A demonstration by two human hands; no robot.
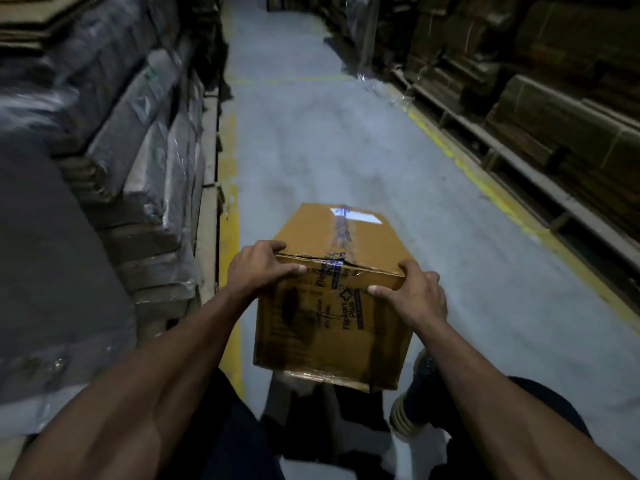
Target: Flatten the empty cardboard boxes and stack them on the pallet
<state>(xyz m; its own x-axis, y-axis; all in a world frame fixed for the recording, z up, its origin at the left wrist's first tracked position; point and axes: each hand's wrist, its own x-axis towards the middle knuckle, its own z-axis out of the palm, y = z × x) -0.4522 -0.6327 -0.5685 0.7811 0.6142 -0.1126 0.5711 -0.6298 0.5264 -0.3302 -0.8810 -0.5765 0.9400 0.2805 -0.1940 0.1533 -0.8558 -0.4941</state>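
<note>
Down the middle of the frame runs a grey concrete floor [332,140], an aisle edged by worn yellow lines [485,181] on both sides. Along the left edge stand tall stacks wrapped in grey plastic film [145,109], blurred and dim. Along the right edge, bundles of flattened brown cardboard [554,109] lie on low wooden pallets [502,150].

In the lower centre a brown cardboard box [332,306] is held up off the floor, its form intact and its top seam taped shut, with a white label [356,216] near its far end and dark print on the near face. The left hand [259,268] grips the near upper left corner, fingers [273,245] curled over the top edge and thumb pressed on the near face. The right hand [415,299] grips the near upper right corner, thumb lying along the front. Below the box, at the lower right, a shoe [412,410] shows beside dark trousers.
</note>
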